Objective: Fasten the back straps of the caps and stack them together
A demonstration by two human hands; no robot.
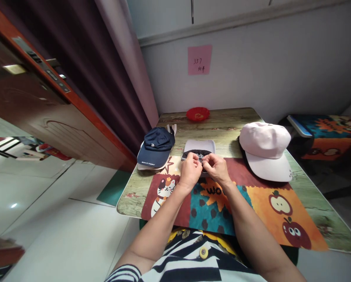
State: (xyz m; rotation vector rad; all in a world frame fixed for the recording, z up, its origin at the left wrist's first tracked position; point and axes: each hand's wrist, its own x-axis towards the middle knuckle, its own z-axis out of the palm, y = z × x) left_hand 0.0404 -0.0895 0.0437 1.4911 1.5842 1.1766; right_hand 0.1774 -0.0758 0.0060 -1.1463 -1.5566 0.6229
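Observation:
A cap with a pale lavender-grey brim (199,146) and a dark band lies on the table in front of me, partly covered by my hands. My left hand (190,171) is closed in a pinch at the cap's near side. Close beside it, my right hand (216,168) pinches too, with the fingertips of both almost meeting. Something small and shiny shows between them, too small to name. On the left sits a navy cap (156,145) on top of a paler one. To the right a pale pink cap (265,145) rests over a dark one, with metal rings (294,175) at its brim edge.
A red dish (198,114) stands at the table's back edge. A patterned mat (260,203) covers the near part of the wood-print table (130,192). A pink note (199,59) is on the wall. A door (60,113) and dark curtain (105,78) are at left.

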